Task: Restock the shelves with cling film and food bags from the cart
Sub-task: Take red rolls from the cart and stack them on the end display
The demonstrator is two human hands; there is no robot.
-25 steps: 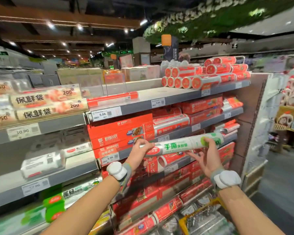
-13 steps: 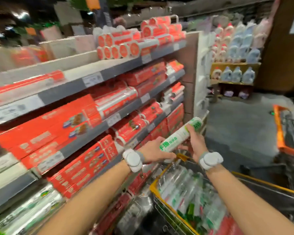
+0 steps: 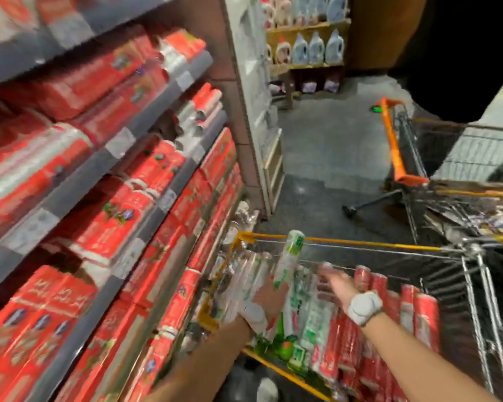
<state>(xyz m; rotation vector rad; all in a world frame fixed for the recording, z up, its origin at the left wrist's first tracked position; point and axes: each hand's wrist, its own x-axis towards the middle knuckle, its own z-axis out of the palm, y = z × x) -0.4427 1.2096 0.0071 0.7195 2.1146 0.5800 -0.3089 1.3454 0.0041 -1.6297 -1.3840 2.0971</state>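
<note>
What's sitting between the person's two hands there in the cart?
Seen from the head camera, green-and-white rolls packed in the cart fill the gap between the left hand, gripping a nearly upright roll, and the right hand.

Frame motion-blurred. Left hand (image 3: 269, 290) grips a white-and-green roll (image 3: 291, 253), tilted nearly upright, top end level with the far rim of the cart (image 3: 360, 243). Right hand (image 3: 338, 285) at 4 o'clock of the roll, fingers outstretched over the cart, holding nothing. In the cart: green-printed rolls (image 3: 308, 320) left, red rolls (image 3: 418, 317) right. Shelves (image 3: 82, 166) with red boxes (image 3: 70, 82) at 9 o'clock; second cart's orange handle (image 3: 392, 146) at 2 o'clock
</note>
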